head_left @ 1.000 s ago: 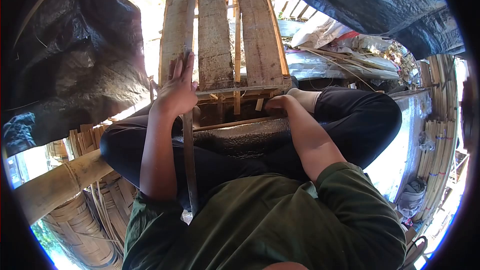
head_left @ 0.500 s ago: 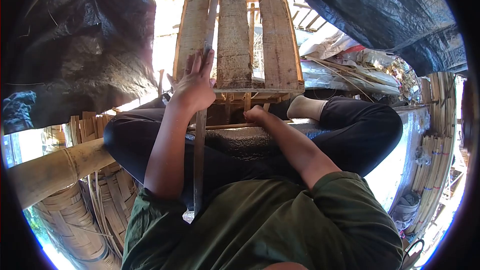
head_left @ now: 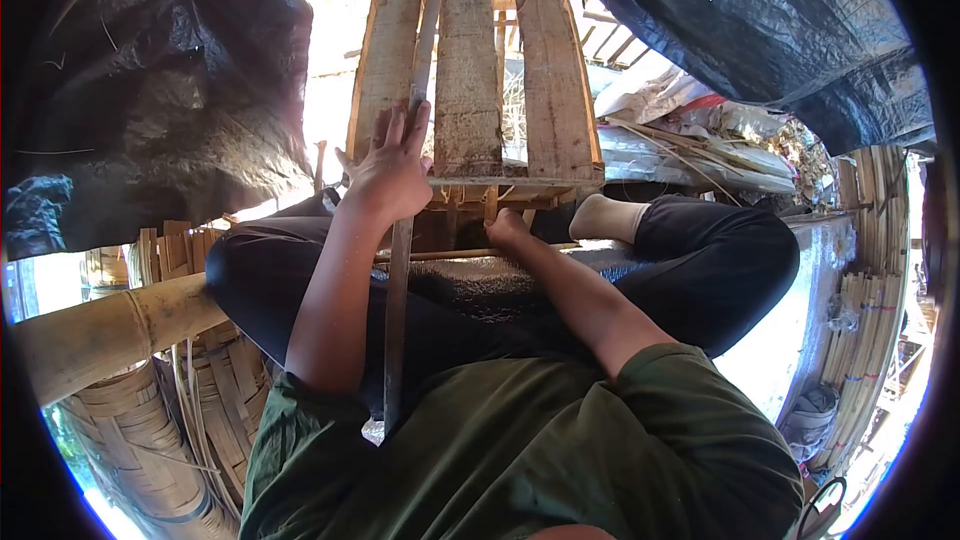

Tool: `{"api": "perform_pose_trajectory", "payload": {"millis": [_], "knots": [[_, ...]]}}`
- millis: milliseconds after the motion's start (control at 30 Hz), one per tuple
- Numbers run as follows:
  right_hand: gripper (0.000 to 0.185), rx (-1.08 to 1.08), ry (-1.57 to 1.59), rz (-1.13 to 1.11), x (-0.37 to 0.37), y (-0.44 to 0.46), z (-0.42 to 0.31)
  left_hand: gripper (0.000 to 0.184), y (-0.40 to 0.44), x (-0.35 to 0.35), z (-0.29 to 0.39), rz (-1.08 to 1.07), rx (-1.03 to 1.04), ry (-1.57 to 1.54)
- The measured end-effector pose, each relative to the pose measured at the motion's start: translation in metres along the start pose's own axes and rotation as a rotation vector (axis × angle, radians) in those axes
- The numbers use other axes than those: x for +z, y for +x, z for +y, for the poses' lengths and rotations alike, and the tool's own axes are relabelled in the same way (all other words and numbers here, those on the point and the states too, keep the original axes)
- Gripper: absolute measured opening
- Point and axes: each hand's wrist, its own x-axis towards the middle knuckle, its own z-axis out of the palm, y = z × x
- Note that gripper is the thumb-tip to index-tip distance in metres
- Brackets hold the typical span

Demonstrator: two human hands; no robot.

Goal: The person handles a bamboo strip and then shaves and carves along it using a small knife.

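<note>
A long, flat greyish strip (head_left: 397,310) runs lengthwise over the plank bench (head_left: 470,70) and back toward my shirt. My left hand (head_left: 385,175) lies over it at the bench's near end, gripping it with the index and middle fingers stretched forward along it. Low under the bench's near edge, my right hand (head_left: 507,228) is closed, with its fingers turned away. What it holds, if anything, is hidden. Close by that hand stands a narrow wooden upright (head_left: 491,204), and a thin stick (head_left: 440,254) lies crosswise between my legs.
Dark plastic sheets (head_left: 160,80) hang on both sides. A thick bamboo pole (head_left: 120,330) and woven bamboo (head_left: 150,440) are at left. Bundled slats (head_left: 862,330) stand at right, and loose strips (head_left: 700,155) lie beyond my foot (head_left: 605,218).
My right hand and forearm have shifted slightly left. My left hand and the strip stay almost in place; the view has moved a little.
</note>
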Motion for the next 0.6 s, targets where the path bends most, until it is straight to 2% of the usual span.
{"api": "perform_pose_trajectory", "payload": {"millis": [67,133,367,467,533,567,600], "knots": [[0.047,-0.019,0.014,0.029,0.002,-0.002,-0.004,0.069,0.004,0.010,-0.005,0.035,0.031,-0.022],[0.047,0.004,0.056,-0.076,-0.002,-0.002,-0.007,0.069,0.000,0.005,-0.003,0.019,0.021,-0.010],[0.050,0.009,0.060,-0.082,-0.004,0.001,-0.003,0.068,-0.005,-0.002,0.004,-0.009,-0.007,0.011],[0.055,-0.001,-0.042,-0.105,-0.010,0.005,-0.002,0.067,-0.005,0.000,0.004,0.005,0.020,0.002],[0.065,0.119,-0.064,-0.229,-0.007,0.016,0.008,0.066,-0.005,0.004,0.005,0.009,0.041,-0.001],[0.065,0.121,-0.061,-0.228,-0.006,0.020,0.017,0.065,-0.004,0.007,0.006,0.017,0.057,-0.010],[0.069,0.064,-0.192,-0.236,-0.001,0.029,0.032,0.065,-0.002,0.011,0.007,0.017,0.058,-0.008]]}}
